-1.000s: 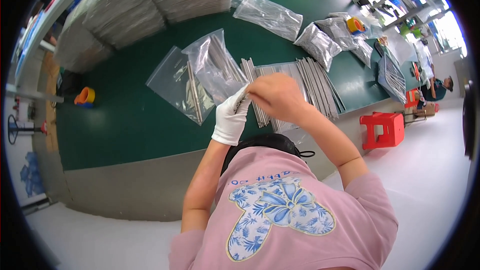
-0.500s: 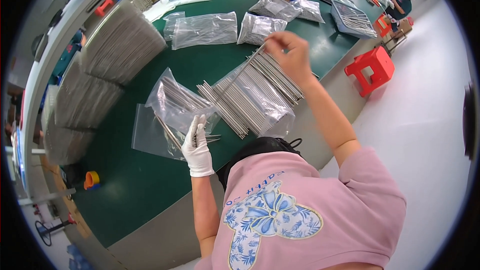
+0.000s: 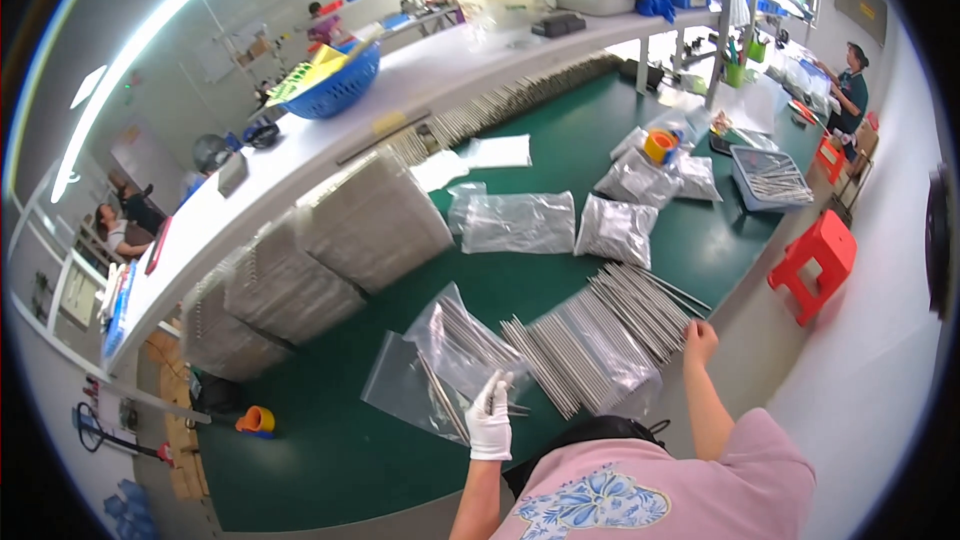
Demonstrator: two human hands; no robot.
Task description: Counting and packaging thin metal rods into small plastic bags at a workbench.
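Note:
My left hand, in a white glove, has its fingers pressed together around thin metal rods, whose tips show beside the glove. Under and beside it lies a clear plastic bag with several rods inside. Another flat clear bag with loose rods on it is to its left. My bare right hand is closed at the near ends of a row of metal rods; what its fingertips pinch is hidden. More rods lie side by side to the left, with a clear bag between the rows.
Filled clear bags and an empty-looking bag lie farther back. A tape roll tops the bags. A blue-grey bin holds rods. Wrapped stacks line the left. A red stool stands right; people work beyond.
The view has tipped up, showing the shelf behind. My right hand, which held a rod raised over the rows, is now down at their near right ends. My left hand stays by the bag.

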